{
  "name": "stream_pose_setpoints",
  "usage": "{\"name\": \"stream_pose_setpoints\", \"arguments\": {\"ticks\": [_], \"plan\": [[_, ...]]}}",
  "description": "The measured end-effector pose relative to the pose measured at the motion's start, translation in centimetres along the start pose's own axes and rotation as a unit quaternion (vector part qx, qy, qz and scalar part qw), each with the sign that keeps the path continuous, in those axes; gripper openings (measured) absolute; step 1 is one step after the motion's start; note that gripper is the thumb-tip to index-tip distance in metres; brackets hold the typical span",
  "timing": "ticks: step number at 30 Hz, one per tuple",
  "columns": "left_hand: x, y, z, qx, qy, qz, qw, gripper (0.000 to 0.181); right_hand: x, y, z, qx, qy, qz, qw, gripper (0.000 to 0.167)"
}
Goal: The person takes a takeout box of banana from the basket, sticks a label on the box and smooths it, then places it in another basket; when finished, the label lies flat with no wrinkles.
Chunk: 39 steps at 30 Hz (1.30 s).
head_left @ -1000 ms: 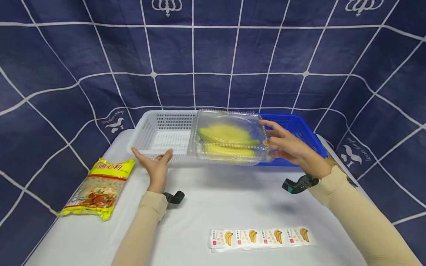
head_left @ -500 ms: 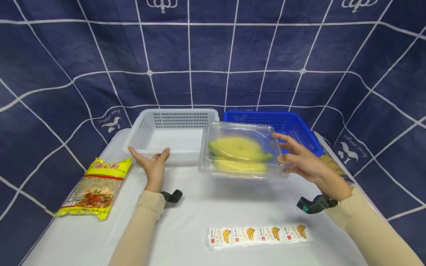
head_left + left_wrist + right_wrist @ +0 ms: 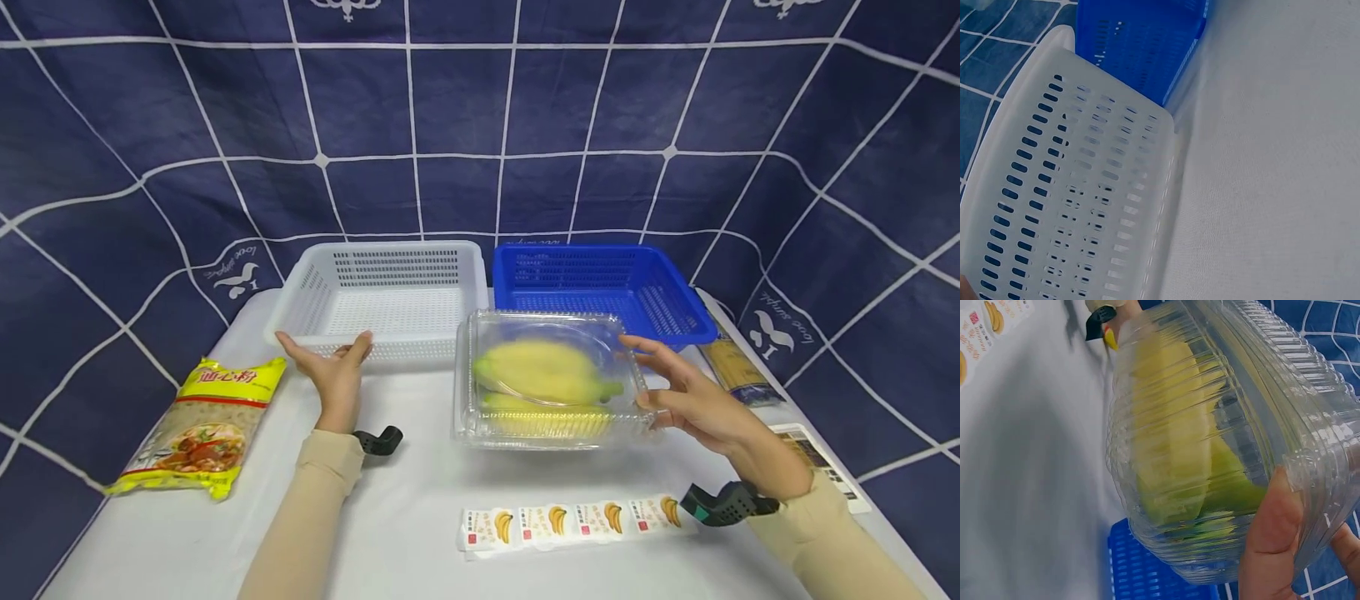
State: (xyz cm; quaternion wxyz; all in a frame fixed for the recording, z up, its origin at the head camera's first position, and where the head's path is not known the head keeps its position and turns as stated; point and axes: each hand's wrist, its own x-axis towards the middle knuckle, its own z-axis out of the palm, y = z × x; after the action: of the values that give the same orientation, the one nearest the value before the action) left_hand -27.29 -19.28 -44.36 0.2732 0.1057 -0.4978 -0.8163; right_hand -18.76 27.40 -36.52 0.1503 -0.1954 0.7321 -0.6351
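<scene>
The transparent, ribbed plastic clamshell box (image 3: 558,437) is at the centre-right of the head view, held above the white-covered bench (image 3: 420,467) and in front of the blue perforated plastic basket (image 3: 566,267). Yellow bananas with green ends (image 3: 543,371) are visible inside, at least two. The right hand (image 3: 693,400) has hold of the box by its right edge, thumb and fingers moderately parted; the right wrist view shows the thumb against the edge near a corner and a fingertip on the far side. The left hand (image 3: 333,379), at centre-left, has thumb and finger spread wide at the near rim of the white perforated plastic basket (image 3: 408,350); whether any finger hooks under that rim cannot be told. A white strip of banana-printed labels (image 3: 570,525) lies at lower centre. Assessment: the load is probably light to moderate, set by the fruit; the thin shell is likely springy, smooth and easily dented, and the fruit liable to bruise and slide. A one-edge pinch may let the far end sag or the lid part; support under the base, with lid and tray edges pinched together, is judged sounder.
</scene>
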Motion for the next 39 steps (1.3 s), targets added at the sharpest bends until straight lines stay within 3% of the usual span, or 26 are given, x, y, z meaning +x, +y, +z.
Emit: {"name": "stream_pose_setpoints", "arguments": {"ticks": [8, 16, 25, 32, 39], "plan": [[0.1, 0.1, 0.2, -0.022, 0.007, 0.000, 0.9997, 0.135, -2.2, 1.8, 0.2, 0.025, -0.016, -0.019, 0.9994, 0.078], [0.0, -0.1, 0.2, -0.034, 0.003, -0.004, 0.9994, 0.135, -3.2, 4.3, -0.1, 0.024, -0.010, 0.004, 0.9996, 0.078], [0.1, -0.1, 0.3, -0.033, 0.005, -0.005, 0.9994, 0.135, -2.8, 5.9, -1.4, 0.032, -0.017, 0.041, 0.9985, 0.076], [0.0, -0.2, 0.3, -0.025, 0.001, -0.001, 0.9997, 0.135, -1.9, 6.5, -2.4, 0.041, -0.033, 0.045, 0.9976, 0.074], [-0.1, 0.0, 0.2, -0.013, 0.004, -0.006, 0.9999, 0.136, -1.3, 6.7, -2.4, 0.040, -0.024, 0.059, 0.9971, 0.073]]}}
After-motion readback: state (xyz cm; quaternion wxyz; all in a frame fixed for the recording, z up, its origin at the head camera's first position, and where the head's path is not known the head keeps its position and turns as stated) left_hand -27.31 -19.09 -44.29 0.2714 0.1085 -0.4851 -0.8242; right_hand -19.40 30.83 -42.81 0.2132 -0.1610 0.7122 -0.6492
